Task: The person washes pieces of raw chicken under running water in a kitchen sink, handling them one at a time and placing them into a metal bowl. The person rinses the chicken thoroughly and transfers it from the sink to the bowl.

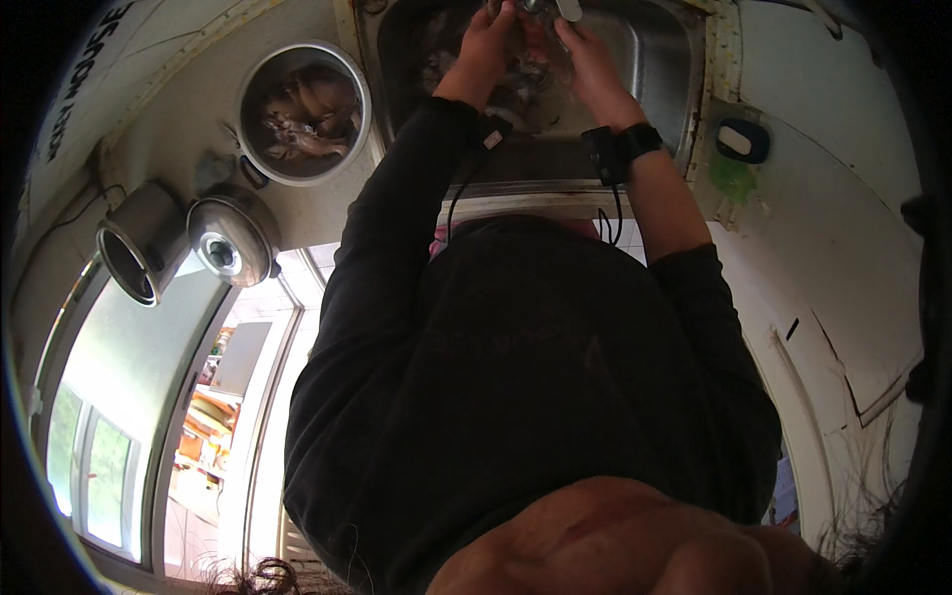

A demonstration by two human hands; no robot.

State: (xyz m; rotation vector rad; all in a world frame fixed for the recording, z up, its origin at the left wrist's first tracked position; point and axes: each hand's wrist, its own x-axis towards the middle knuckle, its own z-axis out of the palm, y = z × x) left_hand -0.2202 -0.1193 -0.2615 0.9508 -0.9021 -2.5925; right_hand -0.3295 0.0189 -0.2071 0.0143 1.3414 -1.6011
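Both hands are over a stainless steel sink (662, 89), under a tap (569, 9) at the picture's top edge. My left hand (483, 56) is curled, its fingertips partly cut off by the edge. My right hand (591, 63) faces it, thumb up, fingers close to the tap. A wet pinkish piece of seafood (537, 41) shows between the hands; which hand grips it cannot be made out. More slippery pieces, apparently squid (520, 85), lie in the sink below. To the left, a round metal pot (364, 111) contains several brownish and pale squid-like pieces (309, 111).
Left on the counter (316, 216) are a dark scissor handle (253, 172), a lidded pot (230, 242) and a tilted metal pot (141, 242). Right of the sink lie a soap dish (742, 140) and a green mesh (732, 178). Cables (617, 216) hang from both wrists.
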